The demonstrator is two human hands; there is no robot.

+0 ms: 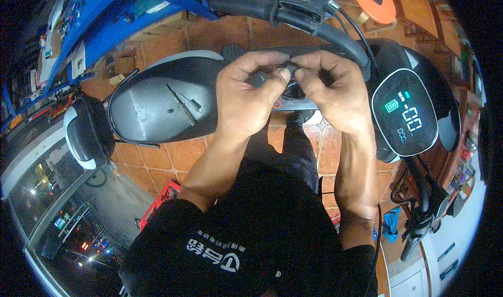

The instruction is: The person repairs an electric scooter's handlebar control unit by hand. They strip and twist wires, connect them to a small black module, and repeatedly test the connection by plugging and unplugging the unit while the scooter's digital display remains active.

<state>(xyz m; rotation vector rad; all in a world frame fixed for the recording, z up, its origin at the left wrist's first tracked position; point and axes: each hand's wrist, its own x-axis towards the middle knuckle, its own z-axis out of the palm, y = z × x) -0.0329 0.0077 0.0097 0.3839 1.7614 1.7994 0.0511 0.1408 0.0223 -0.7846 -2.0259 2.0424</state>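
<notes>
Head view, hands: two; left hand (249, 95) and right hand (338, 92) bent inward, thumbs and forefingers pinching one small dark piece (291, 70).
Piece, position: between the facing fingertips, rightward from the left hand, leftward from the right; neither hand clearly nearer; long axis mostly hidden, cannot be told.
Tools, seat: two; one slim dark-handled tool (186, 112), one thin metallic tool (194, 105), on one black scooter seat (149, 82), left of the left hand.
Display: one, lit, white-rimmed oval panel (419, 95), beyond the right hand.
</notes>
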